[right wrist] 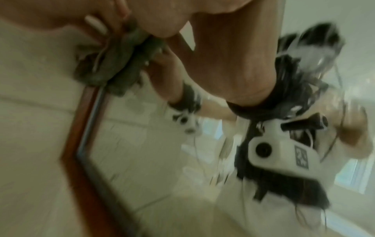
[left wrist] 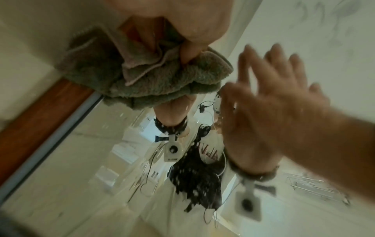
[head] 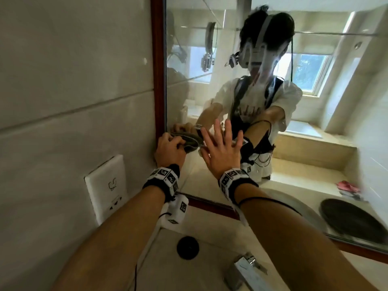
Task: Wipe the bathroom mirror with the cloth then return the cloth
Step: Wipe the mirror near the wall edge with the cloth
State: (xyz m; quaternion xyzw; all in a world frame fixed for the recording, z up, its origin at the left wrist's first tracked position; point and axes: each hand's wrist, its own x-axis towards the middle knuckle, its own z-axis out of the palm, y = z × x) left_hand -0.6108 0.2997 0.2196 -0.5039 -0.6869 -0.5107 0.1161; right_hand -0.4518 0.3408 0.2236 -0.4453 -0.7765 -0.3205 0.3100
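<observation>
The bathroom mirror (head: pixel 315 122) fills the upper right of the head view and reflects the person. My left hand (head: pixel 174 143) grips a bunched grey-green cloth (head: pixel 190 141) and holds it against the glass at the mirror's lower left, beside the brown wooden frame (head: pixel 157 70). In the left wrist view the thumb pinches the cloth (left wrist: pixel 154 80) from above. My right hand (head: pixel 218 143) is just right of the cloth, with straight, spread fingers laid against the glass and nothing in it. The left wrist view shows that right hand (left wrist: pixel 274 96) blurred. The right wrist view shows the cloth (right wrist: pixel 117 67) blurred at the frame edge.
A white wall socket (head: pixel 107 185) sits on the tiled wall left of the frame. Below my arms are a chrome faucet (head: pixel 245 267) and a black round cap (head: pixel 188 247) on the counter. A dark round tray (head: pixel 352 221) lies at the right.
</observation>
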